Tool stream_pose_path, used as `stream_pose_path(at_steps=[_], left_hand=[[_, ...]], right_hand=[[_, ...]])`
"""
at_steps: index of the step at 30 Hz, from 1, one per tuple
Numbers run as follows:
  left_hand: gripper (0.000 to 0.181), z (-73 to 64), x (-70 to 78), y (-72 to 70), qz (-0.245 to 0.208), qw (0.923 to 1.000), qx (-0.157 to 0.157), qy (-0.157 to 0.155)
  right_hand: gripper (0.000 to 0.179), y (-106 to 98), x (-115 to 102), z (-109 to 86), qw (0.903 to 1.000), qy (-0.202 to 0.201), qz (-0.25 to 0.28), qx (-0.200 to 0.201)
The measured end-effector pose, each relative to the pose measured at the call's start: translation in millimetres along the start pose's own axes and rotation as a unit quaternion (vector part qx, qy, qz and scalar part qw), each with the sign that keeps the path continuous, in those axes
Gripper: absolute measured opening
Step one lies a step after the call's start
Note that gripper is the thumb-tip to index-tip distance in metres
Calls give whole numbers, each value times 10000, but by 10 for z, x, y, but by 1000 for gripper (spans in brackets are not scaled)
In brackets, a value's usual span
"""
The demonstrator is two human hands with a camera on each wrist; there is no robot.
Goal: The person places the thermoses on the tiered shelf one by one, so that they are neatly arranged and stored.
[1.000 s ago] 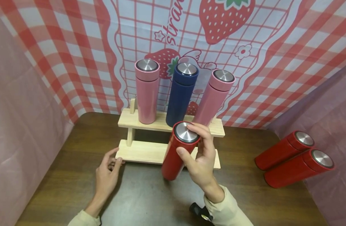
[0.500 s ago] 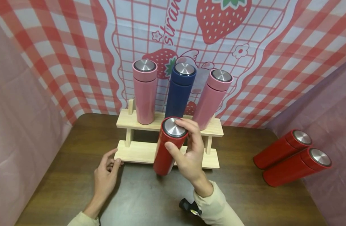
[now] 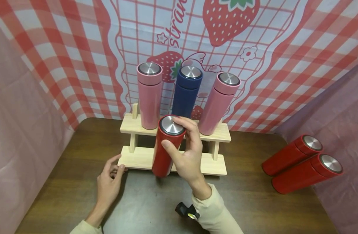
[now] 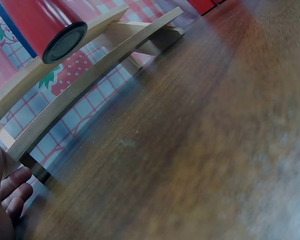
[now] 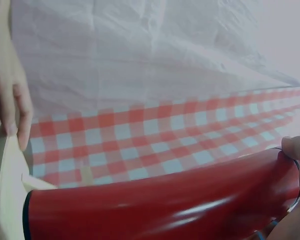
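My right hand (image 3: 186,156) grips a red thermos bottle (image 3: 161,159) near its steel-topped lid. The bottle is in the air, slightly tilted, in front of a two-tier wooden display stand (image 3: 209,164); its dark underside shows in the left wrist view. In the right wrist view the red thermos (image 5: 155,205) stretches across the bottom. My left hand (image 3: 109,180) holds the left end of the stand's lower shelf between thumb and fingers. On the upper shelf stand a pink thermos (image 3: 149,104), a blue thermos (image 3: 186,97), partly hidden, and another pink thermos (image 3: 215,109).
Two more red thermos bottles, one behind (image 3: 290,156) and one in front (image 3: 304,174), stand at the right of the brown table (image 3: 246,201). A checked strawberry cloth (image 3: 220,58) hangs behind the stand. Pale pink cloth borders the left side.
My right hand has carried the red thermos to the left and a little farther back, over the front of the lower shelf. My left hand stays at the shelf's end.
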State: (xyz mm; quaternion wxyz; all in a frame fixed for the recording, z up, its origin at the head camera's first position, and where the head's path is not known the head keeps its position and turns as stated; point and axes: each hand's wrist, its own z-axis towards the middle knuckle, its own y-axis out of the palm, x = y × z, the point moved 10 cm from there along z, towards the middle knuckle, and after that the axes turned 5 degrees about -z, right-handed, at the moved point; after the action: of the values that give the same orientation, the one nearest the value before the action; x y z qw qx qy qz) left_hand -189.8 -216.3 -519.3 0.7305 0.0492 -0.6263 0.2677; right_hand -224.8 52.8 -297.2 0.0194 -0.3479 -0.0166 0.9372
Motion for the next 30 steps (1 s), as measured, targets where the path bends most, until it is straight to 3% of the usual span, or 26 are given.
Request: stream_pose_path(at_steps=[15, 30], left_hand=[[37, -3, -20, -9, -35, 10000, -33, 13], [37, -2, -14, -8, 11, 10000, -53, -53]], right_hand=[[73, 227, 39, 37, 9995, 203, 252, 0], [65, 414, 191, -21, 9982, 345, 335, -367]])
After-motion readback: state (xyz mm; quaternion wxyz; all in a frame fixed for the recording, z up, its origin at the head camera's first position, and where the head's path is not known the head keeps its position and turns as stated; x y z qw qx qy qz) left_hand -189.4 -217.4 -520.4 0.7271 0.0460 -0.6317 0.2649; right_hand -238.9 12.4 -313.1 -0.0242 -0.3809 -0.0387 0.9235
